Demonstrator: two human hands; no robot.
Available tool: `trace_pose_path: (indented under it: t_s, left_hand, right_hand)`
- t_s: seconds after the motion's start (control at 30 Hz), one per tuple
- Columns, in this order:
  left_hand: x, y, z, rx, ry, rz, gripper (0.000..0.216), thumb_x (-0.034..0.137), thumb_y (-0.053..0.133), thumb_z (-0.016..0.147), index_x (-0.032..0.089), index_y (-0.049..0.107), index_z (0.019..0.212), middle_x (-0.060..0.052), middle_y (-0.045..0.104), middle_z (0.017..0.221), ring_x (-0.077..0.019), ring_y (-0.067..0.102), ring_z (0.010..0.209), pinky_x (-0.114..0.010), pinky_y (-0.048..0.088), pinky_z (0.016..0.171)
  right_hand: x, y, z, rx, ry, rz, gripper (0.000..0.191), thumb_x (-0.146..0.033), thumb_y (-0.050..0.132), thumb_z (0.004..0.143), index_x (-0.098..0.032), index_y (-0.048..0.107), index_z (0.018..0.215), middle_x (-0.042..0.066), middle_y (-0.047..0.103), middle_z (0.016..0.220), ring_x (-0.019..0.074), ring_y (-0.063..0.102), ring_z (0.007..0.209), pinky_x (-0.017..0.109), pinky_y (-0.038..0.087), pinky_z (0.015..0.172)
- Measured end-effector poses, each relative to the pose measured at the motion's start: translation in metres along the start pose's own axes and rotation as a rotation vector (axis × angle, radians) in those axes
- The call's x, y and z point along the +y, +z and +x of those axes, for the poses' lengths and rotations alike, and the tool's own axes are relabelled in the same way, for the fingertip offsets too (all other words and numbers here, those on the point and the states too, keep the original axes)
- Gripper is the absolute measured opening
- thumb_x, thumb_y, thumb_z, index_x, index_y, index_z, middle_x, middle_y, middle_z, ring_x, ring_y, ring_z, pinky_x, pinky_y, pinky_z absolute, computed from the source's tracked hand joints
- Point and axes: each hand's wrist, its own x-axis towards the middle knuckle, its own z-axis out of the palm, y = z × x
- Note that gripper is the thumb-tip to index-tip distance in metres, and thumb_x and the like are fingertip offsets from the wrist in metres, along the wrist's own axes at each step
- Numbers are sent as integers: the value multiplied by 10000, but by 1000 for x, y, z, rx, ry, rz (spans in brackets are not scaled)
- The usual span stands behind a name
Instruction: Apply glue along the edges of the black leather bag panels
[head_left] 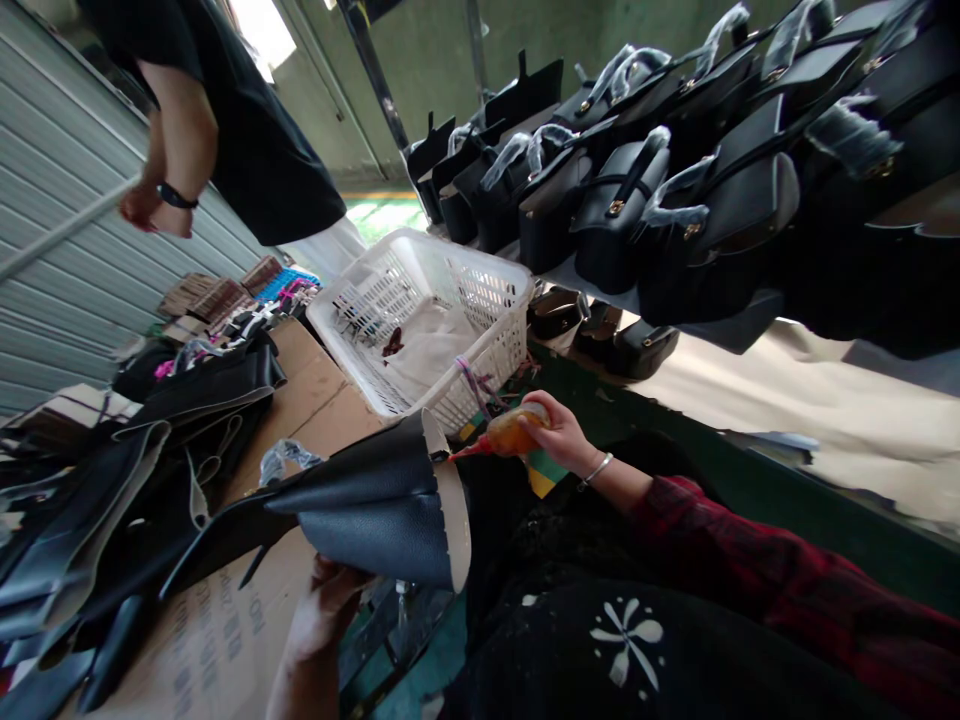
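Observation:
My right hand (556, 432) is wrapped round a squeeze bottle (513, 432) of amber liquid, likely glue, with a red nozzle. The nozzle tip points left and meets the edge of a black leather bag piece (375, 510), near the top of its open end. A pale lining edge shows along that opening. Below the bag piece, my left hand (335, 590) supports it from underneath, its fingers partly hidden by the leather. The piece's narrow left end lies over the cardboard-topped table.
A white plastic basket (517, 300) holding pale sheeting stands just ahead. Finished black handbags (622, 200) with wrapped handles line a rack at right. Leather pieces (112, 500) pile up on the cardboard (225, 640) at left. Another person (225, 130) stands at upper left.

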Motion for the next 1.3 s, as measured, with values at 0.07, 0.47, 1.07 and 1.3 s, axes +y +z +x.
trace_pose_path:
  t_s: [0.07, 0.47, 1.07, 1.3]
  left_hand:
    - [-1, -2, 0, -21, 7, -3, 159, 127, 785, 399, 175, 637, 431, 18, 576, 471, -134, 480, 533, -272, 455, 578]
    - [-9, -9, 5, -23, -14, -46, 177, 99, 800, 397, 169, 655, 472, 21, 601, 489, -125, 509, 524, -251, 472, 566]
    - [-8, -3, 0, -10, 9, -12, 162, 111, 790, 404, 165, 645, 451, 10, 585, 484, -141, 498, 534, -282, 456, 576]
    - [-8, -2, 0, -17, 10, -26, 178, 103, 802, 413, 175, 645, 457, 20, 571, 476, -135, 492, 524, -274, 469, 575]
  right_hand:
    - [3, -1, -1, -1, 23, 12, 345, -517, 704, 732, -231, 580, 881, -6, 544, 744, 168, 510, 663, 293, 448, 613]
    - [7, -12, -29, -125, 157, 47, 369, -529, 719, 725, -224, 586, 883, 2, 579, 762, 174, 546, 693, 295, 479, 660]
    - [17, 6, -11, 96, 227, 115, 486, -639, 718, 652, -231, 564, 867, -12, 561, 731, 169, 540, 672, 297, 472, 642]
    - [21, -3, -33, -23, 374, 134, 495, -640, 726, 639, -225, 574, 862, -11, 590, 715, 173, 558, 668, 310, 476, 648]
